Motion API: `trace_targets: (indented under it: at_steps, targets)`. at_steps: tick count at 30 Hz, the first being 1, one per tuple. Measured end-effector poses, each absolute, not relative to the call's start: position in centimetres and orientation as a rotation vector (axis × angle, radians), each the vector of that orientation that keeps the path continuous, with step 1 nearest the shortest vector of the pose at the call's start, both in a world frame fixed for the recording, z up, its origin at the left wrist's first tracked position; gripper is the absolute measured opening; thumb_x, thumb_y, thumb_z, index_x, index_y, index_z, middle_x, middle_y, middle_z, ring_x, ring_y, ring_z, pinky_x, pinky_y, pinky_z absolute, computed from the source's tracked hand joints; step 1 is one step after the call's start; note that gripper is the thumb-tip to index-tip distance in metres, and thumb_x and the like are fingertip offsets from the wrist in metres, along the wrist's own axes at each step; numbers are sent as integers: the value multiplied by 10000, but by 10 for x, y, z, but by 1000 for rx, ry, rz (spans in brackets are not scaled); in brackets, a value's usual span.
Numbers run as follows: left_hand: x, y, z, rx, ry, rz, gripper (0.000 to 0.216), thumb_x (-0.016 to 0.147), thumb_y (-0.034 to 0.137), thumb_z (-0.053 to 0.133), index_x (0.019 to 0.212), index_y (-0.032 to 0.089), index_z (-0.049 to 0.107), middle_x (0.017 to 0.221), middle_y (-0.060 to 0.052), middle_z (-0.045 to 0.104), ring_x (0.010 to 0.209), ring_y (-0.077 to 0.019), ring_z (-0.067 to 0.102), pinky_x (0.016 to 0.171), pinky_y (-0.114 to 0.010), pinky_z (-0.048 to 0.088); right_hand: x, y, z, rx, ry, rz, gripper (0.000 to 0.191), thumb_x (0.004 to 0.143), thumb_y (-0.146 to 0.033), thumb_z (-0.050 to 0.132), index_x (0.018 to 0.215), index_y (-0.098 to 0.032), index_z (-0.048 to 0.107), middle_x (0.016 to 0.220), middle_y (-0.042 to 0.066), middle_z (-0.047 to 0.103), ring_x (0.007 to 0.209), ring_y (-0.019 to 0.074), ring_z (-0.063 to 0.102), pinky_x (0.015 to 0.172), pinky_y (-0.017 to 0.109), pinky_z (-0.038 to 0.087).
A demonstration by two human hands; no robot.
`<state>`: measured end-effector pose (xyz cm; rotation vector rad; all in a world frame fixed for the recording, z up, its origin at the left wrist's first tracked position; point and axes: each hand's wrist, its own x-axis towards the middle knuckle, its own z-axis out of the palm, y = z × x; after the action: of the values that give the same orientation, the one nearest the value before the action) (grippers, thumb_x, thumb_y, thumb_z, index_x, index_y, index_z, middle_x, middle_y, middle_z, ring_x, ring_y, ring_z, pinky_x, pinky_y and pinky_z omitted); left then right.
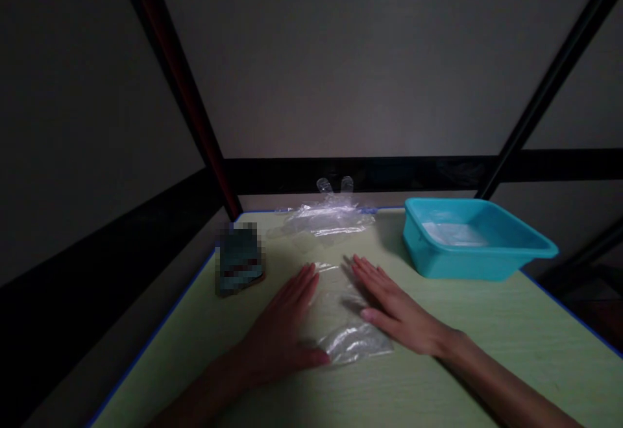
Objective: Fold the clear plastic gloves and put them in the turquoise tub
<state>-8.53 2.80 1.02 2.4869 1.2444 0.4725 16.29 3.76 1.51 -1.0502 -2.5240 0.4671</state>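
Note:
A clear, thin plastic sheet or bag (353, 344), perhaps a disposable glove, lies flat on the table between my hands. My left hand (282, 331) rests along its left side, fingers stretched forward and thumb at its near edge. On the other side my right hand (392, 301) is spread with its fingers pointing forward and left, over the right edge of the plastic. Whether the right palm presses on it or hovers just above, I cannot tell. Farther back lies a loose pile of clear plastic disposable gloves (331, 217), two glove fingers sticking up.
On the right stands a turquoise plastic basin (467, 259) with something whitish and flat inside. A pixelated dark object (241, 259) sits at the left edge. The pale green table (491, 331) has a blue rim and meets a wall panel (360, 78) behind.

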Motion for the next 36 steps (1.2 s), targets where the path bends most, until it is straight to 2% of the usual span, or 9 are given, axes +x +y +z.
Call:
trace_targets:
  at_steps: [2, 4, 7, 11, 17, 23, 28, 31, 36]
  targets:
    - [-87, 28, 15, 2305, 1254, 677, 702, 723, 523, 499, 1291, 155, 313, 1353, -114, 324, 1209, -249, 336, 975, -366, 292, 173, 35, 29, -917, -2512, 584, 529, 834, -448, 411, 1279, -169, 346, 1364, 91, 288, 1251, 196, 229, 992, 373, 269]
    - [-85, 28, 20, 2092, 1296, 838, 436, 796, 393, 447, 1170, 169, 459, 1168, -94, 551, 1065, -218, 507, 892, -334, 386, 181, 31, 43, -864, -2566, 637, 328, 786, -408, 519, 1035, -203, 583, 1159, 61, 513, 1097, 192, 437, 903, 336, 365]
    - [-82, 29, 23, 1831, 1334, 975, 305, 801, 320, 450, 1053, 159, 510, 840, -60, 689, 833, -203, 625, 746, -313, 461, 185, 23, 58, -870, -2672, 656, 133, 773, -314, 565, 817, -219, 646, 856, 6, 600, 846, 148, 548, 797, 312, 398]
    - [-80, 30, 22, 1692, 1313, 1021, 262, 771, 311, 484, 978, 156, 528, 699, -36, 691, 718, -200, 644, 644, -286, 466, 183, 16, 61, -893, -2768, 561, 78, 776, -235, 559, 757, -224, 634, 792, -15, 599, 823, 148, 538, 781, 325, 370]
    - [-82, 32, 20, 1708, 1313, 961, 214, 775, 295, 478, 928, 159, 542, 678, -24, 688, 685, -188, 643, 616, -269, 451, 182, 15, 53, -925, -2857, 391, 123, 747, -164, 541, 640, -204, 586, 724, -21, 570, 772, 151, 525, 754, 334, 353]
    - [-81, 32, 19, 1737, 1337, 946, 209, 770, 282, 474, 921, 161, 552, 659, -14, 685, 660, -181, 639, 581, -254, 442, 180, 14, 47, -972, -2803, 381, 151, 689, -86, 494, 587, -188, 538, 691, -25, 539, 677, 131, 508, 728, 323, 358]
    - [-82, 32, 18, 1731, 1324, 927, 192, 768, 279, 475, 904, 168, 553, 670, -10, 681, 664, -180, 638, 585, -253, 445, 181, 13, 52, -1016, -2700, 555, 158, 672, -52, 458, 696, -182, 545, 793, -8, 570, 723, 128, 531, 673, 267, 402]
    - [-82, 33, 17, 1726, 1312, 939, 179, 770, 269, 473, 899, 171, 550, 665, -7, 678, 662, -177, 636, 610, -261, 450, 183, 13, 53, -1041, -2607, 661, 209, 686, -57, 464, 828, -188, 546, 856, -8, 588, 775, 127, 542, 702, 255, 418]
    - [-81, 33, 17, 1726, 1289, 936, 172, 772, 255, 465, 891, 159, 544, 667, -17, 679, 665, -178, 636, 608, -261, 447, 184, 23, 47, -991, -2547, 688, 212, 724, -74, 483, 898, -184, 536, 923, 18, 574, 839, 132, 535, 735, 258, 435]
